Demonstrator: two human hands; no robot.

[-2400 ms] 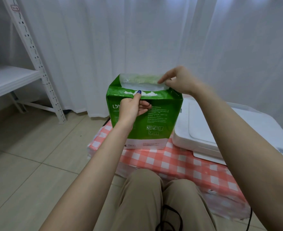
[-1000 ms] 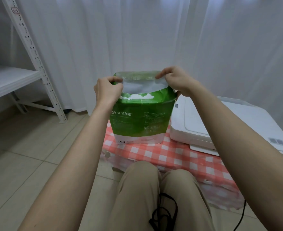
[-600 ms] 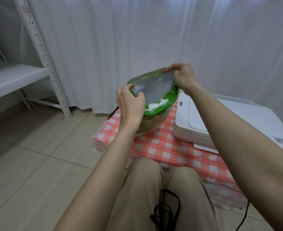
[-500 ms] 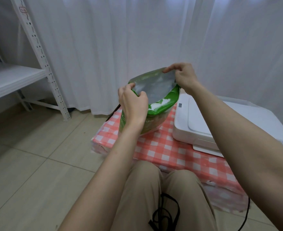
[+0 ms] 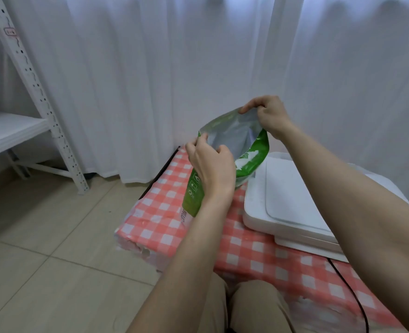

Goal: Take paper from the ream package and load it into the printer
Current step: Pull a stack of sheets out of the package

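Glossy green plastic ream package [image 5: 255,156], smooth white plastic printer [image 5: 287,200], sheer cloth curtain [image 5: 150,68]

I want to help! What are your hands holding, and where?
The green plastic paper package, by its open mouth: left hand on one edge, right hand opposite.

Three small white square symbols [image 5: 193,186] are printed in a column on the left side of the green plastic ream package [image 5: 256,157]. Grey letters are printed on its white band below, too blurred to be read. A small red-edged label [image 5: 9,31] is stuck on the white perforated metal shelf upright [image 5: 31,75] at far left; its marks are illegible.
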